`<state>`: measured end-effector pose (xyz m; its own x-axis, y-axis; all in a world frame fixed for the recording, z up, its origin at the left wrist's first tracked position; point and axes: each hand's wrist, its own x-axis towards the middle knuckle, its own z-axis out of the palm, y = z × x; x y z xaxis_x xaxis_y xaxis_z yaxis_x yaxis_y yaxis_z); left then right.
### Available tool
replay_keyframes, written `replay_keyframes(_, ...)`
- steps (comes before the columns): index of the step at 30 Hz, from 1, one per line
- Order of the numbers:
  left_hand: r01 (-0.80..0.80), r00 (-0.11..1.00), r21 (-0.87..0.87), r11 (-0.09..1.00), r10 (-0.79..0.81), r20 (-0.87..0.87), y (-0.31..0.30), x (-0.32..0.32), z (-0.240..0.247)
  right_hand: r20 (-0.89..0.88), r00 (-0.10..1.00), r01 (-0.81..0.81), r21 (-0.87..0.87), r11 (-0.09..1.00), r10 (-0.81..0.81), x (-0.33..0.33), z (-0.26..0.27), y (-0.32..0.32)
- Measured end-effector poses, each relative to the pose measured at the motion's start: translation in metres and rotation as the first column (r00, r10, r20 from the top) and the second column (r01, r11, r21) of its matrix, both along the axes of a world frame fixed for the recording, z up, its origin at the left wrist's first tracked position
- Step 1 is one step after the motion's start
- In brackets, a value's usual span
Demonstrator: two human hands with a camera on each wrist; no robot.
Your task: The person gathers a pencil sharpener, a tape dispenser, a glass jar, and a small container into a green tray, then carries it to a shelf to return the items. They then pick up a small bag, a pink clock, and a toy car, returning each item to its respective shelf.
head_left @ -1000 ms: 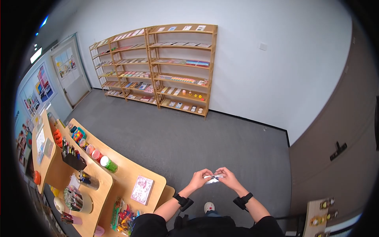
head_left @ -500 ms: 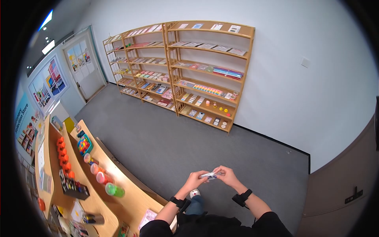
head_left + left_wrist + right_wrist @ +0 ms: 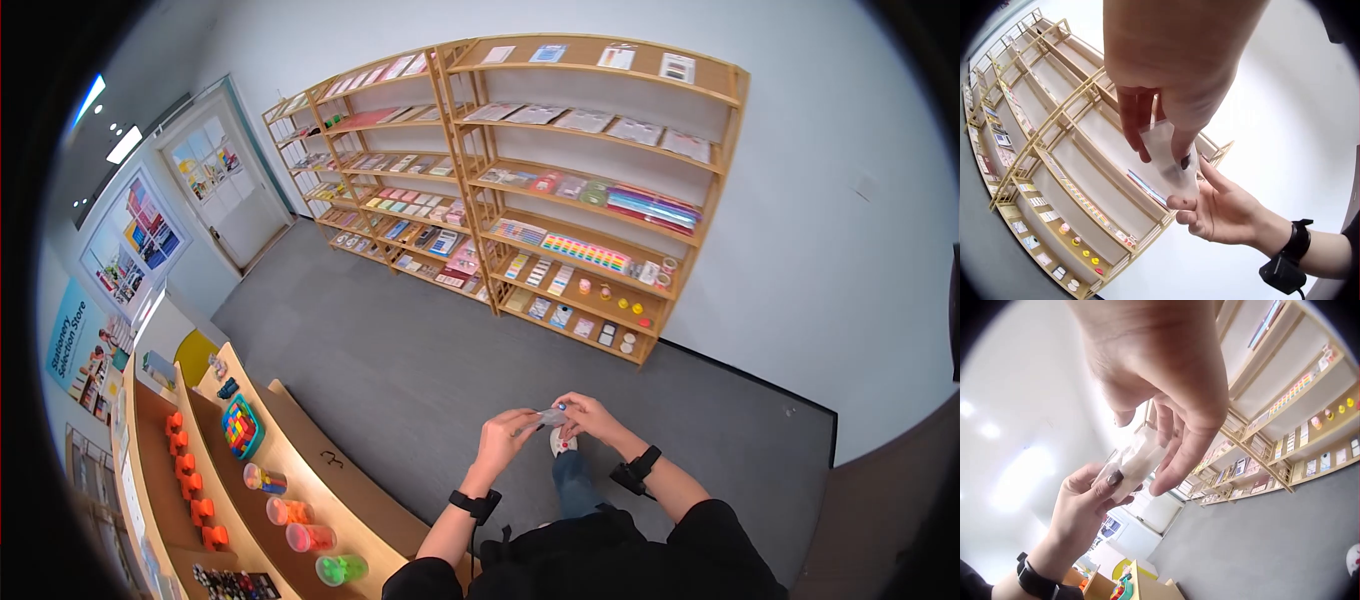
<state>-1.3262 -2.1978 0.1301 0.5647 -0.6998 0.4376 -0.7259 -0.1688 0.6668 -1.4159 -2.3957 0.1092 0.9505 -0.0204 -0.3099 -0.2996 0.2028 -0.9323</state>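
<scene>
A small, crinkled translucent plastic packet (image 3: 1169, 153) is held up in front of the body, with a greyish patch showing through it. My left hand (image 3: 500, 440) pinches it between thumb and fingers; the dark thumbnail (image 3: 1115, 478) lies on its face in the right wrist view. At the packet's other end is my right hand (image 3: 592, 418). Its loosely bent fingers (image 3: 1169, 428) touch that end, while its thumb (image 3: 1124, 417) stands apart from the plastic. In the left wrist view the right fingertips (image 3: 1182, 203) are at the packet's lower edge.
Wooden shelves (image 3: 600, 140) with stationery line the wall ahead. At left, a curved wooden counter (image 3: 375, 508) bears lidded tubs (image 3: 312, 538), a tray of coloured blocks (image 3: 242, 428) and several orange items (image 3: 193, 487). A white door (image 3: 225, 190) is at the far left.
The head view has turned left and come closer to the shelves. Both hands stay together at the packet. The right thumb and fingers look more spread than half a second ago.
</scene>
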Motion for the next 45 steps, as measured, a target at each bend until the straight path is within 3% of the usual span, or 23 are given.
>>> replay_keyframes(3,-0.017,0.988,0.039,0.999,0.011,0.154,-0.035,0.065,-0.005,0.118,0.993,0.017,-0.009,1.0,-0.016,0.076,-0.009,-0.031)
replay_keyframes(7,-0.045,0.977,0.013,0.999,0.041,0.209,-0.091,0.157,-0.001,0.206,0.977,0.043,0.028,0.999,-0.048,0.189,-0.015,-0.091)
replay_keyframes(9,-0.079,0.993,-0.002,0.997,0.079,-0.093,-0.114,0.2,0.007,0.249,0.969,0.002,0.008,1.0,-0.004,0.246,-0.009,-0.12)
replay_keyframes(10,-0.094,0.991,0.003,0.996,0.093,-0.097,-0.122,0.225,0.007,0.285,0.958,-0.021,-0.004,1.0,0.021,0.272,-0.007,-0.131)
replay_keyframes(11,-0.103,0.926,-0.012,0.995,0.092,-0.366,-0.129,0.25,0.003,0.264,0.963,-0.052,-0.021,0.998,0.056,0.298,-0.006,-0.142)
replay_keyframes(12,-0.121,0.787,-0.027,0.992,0.079,-0.612,-0.133,0.271,-0.001,0.247,0.966,-0.069,-0.014,0.998,0.071,0.32,-0.004,-0.148)
replay_keyframes(15,-0.2,0.662,-0.122,0.972,0.042,-0.748,-0.148,0.329,-0.013,0.284,0.946,-0.144,-0.064,0.988,0.156,0.386,-0.001,-0.162)
replay_keyframes(20,-0.244,0.66,-0.101,0.964,0.089,-0.746,-0.171,0.43,-0.045,0.24,0.97,-0.032,0.008,0.999,0.029,0.476,-0.022,-0.172)
replay_keyframes(22,-0.259,0.65,-0.129,0.957,0.074,-0.756,-0.188,0.463,-0.052,0.228,0.972,0.03,0.147,0.989,-0.063,0.505,-0.027,-0.174)
replay_keyframes(25,-0.276,0.665,-0.186,0.943,0.048,-0.745,-0.217,0.523,-0.057,0.217,0.966,0.115,0.133,0.984,-0.142,0.551,-0.048,-0.186)
replay_keyframes(29,-0.069,0.701,-0.08,0.994,-0.009,-0.713,-0.253,0.589,-0.063,0.118,0.923,0.357,0.096,0.929,-0.367,0.591,-0.045,-0.202)
replay_keyframes(32,0.037,0.702,-0.069,0.997,-0.075,-0.708,-0.271,0.619,-0.056,0.145,0.863,0.483,0.043,0.874,-0.484,0.611,-0.058,-0.224)
replay_keyframes(34,0.093,0.673,-0.054,0.994,-0.102,-0.732,-0.272,0.638,-0.057,0.128,0.718,0.691,-0.013,0.723,-0.684,0.631,-0.053,-0.245)
replay_keyframes(36,0.113,0.534,-0.101,0.988,-0.146,-0.833,-0.267,0.659,-0.064,0.138,0.691,0.719,-0.042,0.693,-0.709,0.656,-0.057,-0.281)
replay_keyframes(37,0.136,0.528,-0.093,0.986,-0.151,-0.836,-0.262,0.671,-0.07,0.146,0.678,0.734,-0.076,0.675,-0.721,0.666,-0.063,-0.298)
replay_keyframes(39,0.156,0.663,0.021,0.988,-0.089,-0.744,-0.249,0.697,-0.085,0.128,0.631,0.776,-0.1,0.623,-0.765,0.693,-0.059,-0.325)
replay_keyframes(41,0.09,0.643,0.012,0.996,-0.048,-0.765,-0.231,0.716,-0.093,0.12,0.608,0.794,-0.127,0.595,-0.785,0.722,-0.064,-0.353)
replay_keyframes(43,0.01,0.632,0.011,1.0,0.002,-0.775,-0.214,0.732,-0.098,0.131,0.485,0.87,-0.172,0.462,-0.864,0.754,-0.077,-0.38)
replay_keyframes(45,-0.116,0.618,-0.018,0.993,0.058,-0.784,-0.198,0.747,-0.102,0.127,0.484,0.861,-0.242,0.447,-0.866,0.777,-0.072,-0.396)
